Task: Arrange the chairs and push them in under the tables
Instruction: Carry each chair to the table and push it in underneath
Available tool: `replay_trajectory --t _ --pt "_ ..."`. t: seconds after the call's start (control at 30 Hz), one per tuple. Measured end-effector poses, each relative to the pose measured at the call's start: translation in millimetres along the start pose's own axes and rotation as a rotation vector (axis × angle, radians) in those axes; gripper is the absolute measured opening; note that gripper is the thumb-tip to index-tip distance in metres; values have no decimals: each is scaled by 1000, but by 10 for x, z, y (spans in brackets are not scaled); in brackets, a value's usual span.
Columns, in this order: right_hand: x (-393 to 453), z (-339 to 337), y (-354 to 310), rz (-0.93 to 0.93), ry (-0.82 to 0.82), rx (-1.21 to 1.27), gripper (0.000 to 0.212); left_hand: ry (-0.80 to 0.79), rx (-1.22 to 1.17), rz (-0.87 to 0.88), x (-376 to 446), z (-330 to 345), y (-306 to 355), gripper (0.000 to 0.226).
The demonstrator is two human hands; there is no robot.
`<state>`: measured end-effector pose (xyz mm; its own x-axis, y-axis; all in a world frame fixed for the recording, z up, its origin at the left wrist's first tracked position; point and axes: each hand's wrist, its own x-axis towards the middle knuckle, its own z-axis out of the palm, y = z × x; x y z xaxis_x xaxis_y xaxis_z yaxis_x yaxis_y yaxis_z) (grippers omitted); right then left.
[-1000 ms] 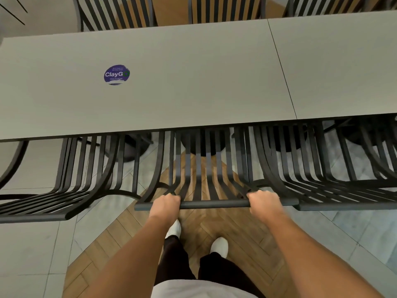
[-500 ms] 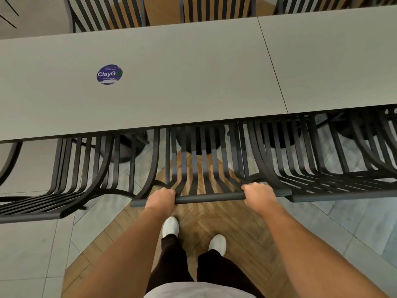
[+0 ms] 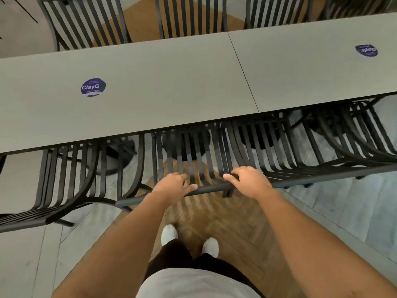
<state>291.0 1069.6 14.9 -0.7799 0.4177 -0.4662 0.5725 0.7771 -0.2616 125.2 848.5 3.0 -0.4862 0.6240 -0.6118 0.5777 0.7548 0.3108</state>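
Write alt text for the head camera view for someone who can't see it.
Seen from above, a person's left hand and right hand rest with loosened fingers on the top rail of a black slatted chair pushed under a long grey table. Matching chairs flank it.

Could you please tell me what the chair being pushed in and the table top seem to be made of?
The chair looks like metal, painted matt black: thin, evenly curved slats and a slim top rail. The table top is probably laminate or a similar smooth board: flat, uniform grey-beige, thin dark edge, no grain visible.
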Motion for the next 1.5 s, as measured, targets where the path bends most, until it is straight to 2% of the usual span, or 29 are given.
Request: replay_trajectory --t 0.13,0.27,0.5,0.73,0.93,1.07,1.2,1.27,1.37,1.43,1.5 --pt "-140 -253 326 82 92 27 50 17 82 179 140 -131 502 57" --pt "-278 -442 654 203 152 34 48 2 115 317 314 -246 961 49" --pt "-568 -632 1237 397 200 72 53 -43 225 466 658 -332 1696 49" --pt "-705 -713 1928 426 200 93 58 -54 226 505 871 -240 2392 47" --pt "-662 -875 2856 329 151 66 68 -37 126 392 1085 101 3123 49" --pt "-651 -1009 3471 227 56 38 78 -23 61 262 1049 443 3620 47" --pt "-636 -1059 3978 161 -75 -41 82 -39 -7 112 1020 835 3923 66" --pt "-558 -1073 4167 129 -115 -74 83 -27 -16 58 1004 991 4008 69" --pt "-416 -1056 4323 106 -176 -118 81 7 18 -5 1028 1170 4046 57" --pt "-313 -1033 4397 102 -206 -149 73 26 76 -48 1094 1235 4034 44" --pt "-216 -1019 4440 110 -237 -170 64 27 108 -96 1173 1277 3992 42"
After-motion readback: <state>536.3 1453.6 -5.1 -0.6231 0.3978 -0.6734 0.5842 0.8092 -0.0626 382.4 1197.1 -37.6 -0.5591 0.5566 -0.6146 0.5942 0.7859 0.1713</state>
